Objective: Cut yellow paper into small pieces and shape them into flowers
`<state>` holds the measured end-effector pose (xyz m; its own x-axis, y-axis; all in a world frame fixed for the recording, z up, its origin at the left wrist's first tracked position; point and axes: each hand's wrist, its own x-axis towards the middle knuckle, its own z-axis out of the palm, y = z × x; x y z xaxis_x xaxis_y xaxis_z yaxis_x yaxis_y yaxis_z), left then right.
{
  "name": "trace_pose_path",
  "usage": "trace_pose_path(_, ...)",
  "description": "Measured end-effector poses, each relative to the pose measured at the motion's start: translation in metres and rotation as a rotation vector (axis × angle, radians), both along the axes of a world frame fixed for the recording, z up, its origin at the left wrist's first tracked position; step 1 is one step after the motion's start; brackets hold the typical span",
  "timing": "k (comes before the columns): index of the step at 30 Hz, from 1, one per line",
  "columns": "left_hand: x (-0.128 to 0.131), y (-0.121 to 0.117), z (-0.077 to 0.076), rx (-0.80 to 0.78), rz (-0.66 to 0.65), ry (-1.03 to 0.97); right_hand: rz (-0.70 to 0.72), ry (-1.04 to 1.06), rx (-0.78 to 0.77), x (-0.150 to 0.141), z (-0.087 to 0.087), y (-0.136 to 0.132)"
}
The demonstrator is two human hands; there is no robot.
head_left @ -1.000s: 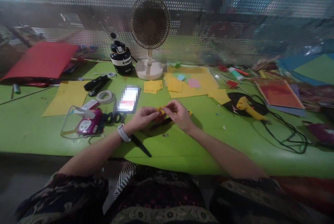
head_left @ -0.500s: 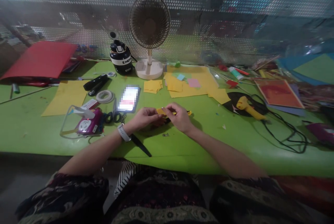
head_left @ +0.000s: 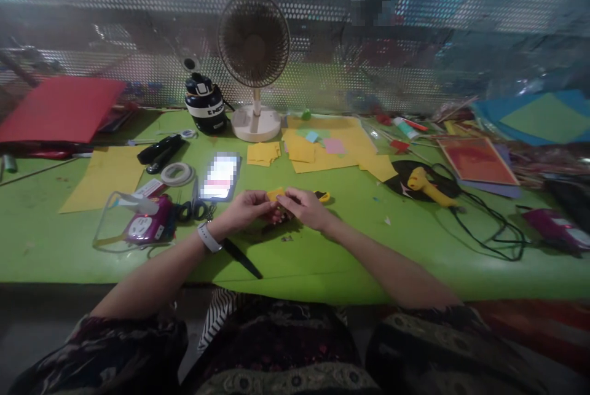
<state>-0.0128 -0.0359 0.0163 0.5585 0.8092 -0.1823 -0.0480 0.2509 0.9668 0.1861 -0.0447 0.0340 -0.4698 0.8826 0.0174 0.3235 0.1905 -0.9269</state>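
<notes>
Small yellow paper piece [head_left: 276, 193] pinched between left hand [head_left: 246, 209] and right hand [head_left: 305, 207], fingertips closed on it from both sides, just above the green table [head_left: 322, 247] near its front edge. Phone [head_left: 220, 176] and scissors [head_left: 193, 207] lying just left.

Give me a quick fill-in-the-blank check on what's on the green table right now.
1. Both hands, left hand and right hand, pinch a small piece of ____ paper.
2. The desk fan stands at the table's ____ edge.
3. The watch sits on the ____ wrist.
4. The glue gun lies to the person's ____.

Missing words: yellow; far; left; right
</notes>
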Motion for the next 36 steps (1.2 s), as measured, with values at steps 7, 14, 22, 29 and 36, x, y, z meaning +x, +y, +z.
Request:
trace_pose_path(7,-0.002,-0.001,0.007,-0.047,-0.016,-0.026,0.044,0.048,-0.067,-0.001,0.008,-0.003)
trace_pose_path(14,-0.003,0.001,0.009,-0.022,-0.016,0.022,0.016,0.058,-0.009,0.0,0.002,0.001)
trace_pose_path(22,-0.004,0.002,0.004,0.137,-0.098,0.059,-0.019,0.058,-0.079,0.0,0.005,0.002)
trace_pose_path(29,-0.009,0.003,0.014,0.155,-0.233,0.095,-0.013,0.082,-0.062,0.002,0.008,0.002)
trace_pose_path(36,-0.004,0.004,0.002,0.094,-0.091,0.059,-0.058,-0.035,0.166,0.0,-0.002,0.002)
